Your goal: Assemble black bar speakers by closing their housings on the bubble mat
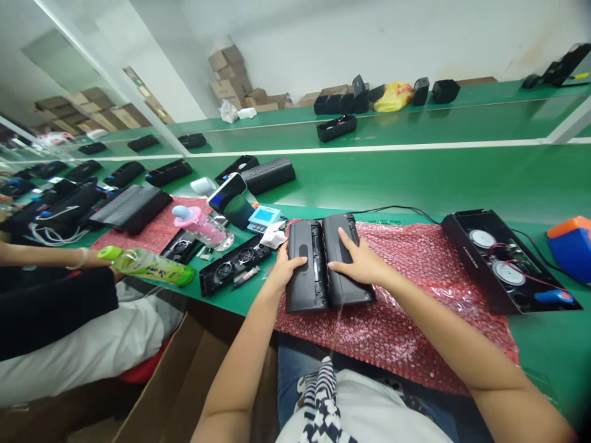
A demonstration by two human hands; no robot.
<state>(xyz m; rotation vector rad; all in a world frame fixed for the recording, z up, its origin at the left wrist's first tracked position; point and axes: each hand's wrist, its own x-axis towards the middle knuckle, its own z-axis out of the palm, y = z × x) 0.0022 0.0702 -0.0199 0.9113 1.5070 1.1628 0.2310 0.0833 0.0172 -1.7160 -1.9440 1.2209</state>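
Two long black plastic speaker housings lie side by side on red bubble wrap (406, 258), almost touching. My left hand (282, 271) grips the left housing (305, 292) along its outer edge, thumb on the top face near an oval recess. The right housing (344, 292) is under my right hand (362, 261), which holds it with thumb near the inner edge and one finger stretched along the top. The undersides of both housings are hidden. To the right stands an open black speaker box (466, 264) with two round white speaker backs, red wires and a blue cylinder inside.
Left of me are a black speaker panel (235, 261), a glue tube (246, 277), a pink bottle (203, 226), a green-capped drink bottle (148, 264) and a small light-blue meter (265, 217). A co-worker's arm (50, 255) reaches in at left. A blue-orange object (572, 246) sits far right.
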